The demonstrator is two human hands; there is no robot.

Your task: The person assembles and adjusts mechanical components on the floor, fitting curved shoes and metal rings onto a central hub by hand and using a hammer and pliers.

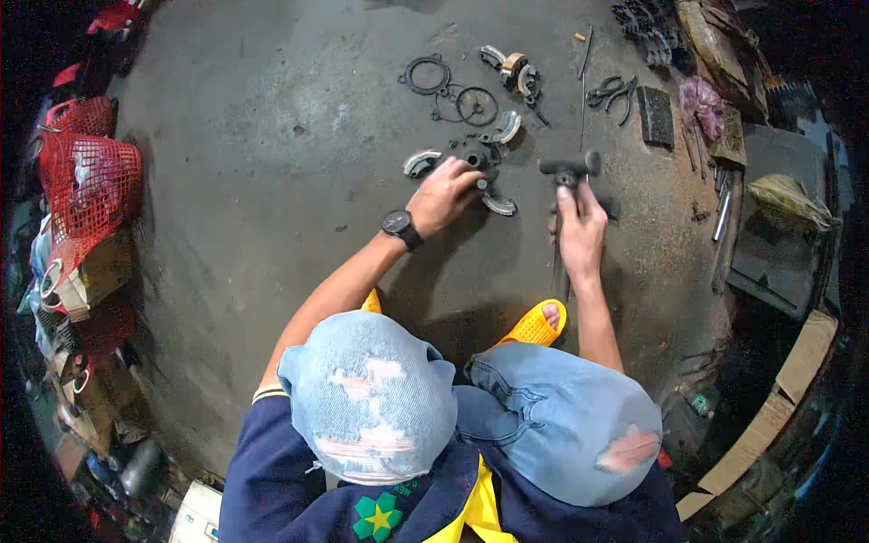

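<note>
On the floor ahead lies a dark, round metal hub (472, 156) with three curved, lined shoes around it: a left shoe (421, 164), an upper right shoe (509, 127) and a lower right shoe (500, 204). My left hand (445, 193), wearing a black watch, is over the hub, its fingers closed around a short metal pin with a round silver end (482, 185). The pin's lower part is hidden. To the right, my right hand (581, 231) grips a hammer (568, 170) by its handle just below the head; the hammer is slightly blurred.
Beyond the hub lie ring gaskets (425, 76) and more curved shoes (514, 67). Pliers (613, 96), a thin rod (585, 90) and a black block (655, 118) are at the right. A red mesh basket (90, 181) stands left. My yellow sandal (534, 324) is near.
</note>
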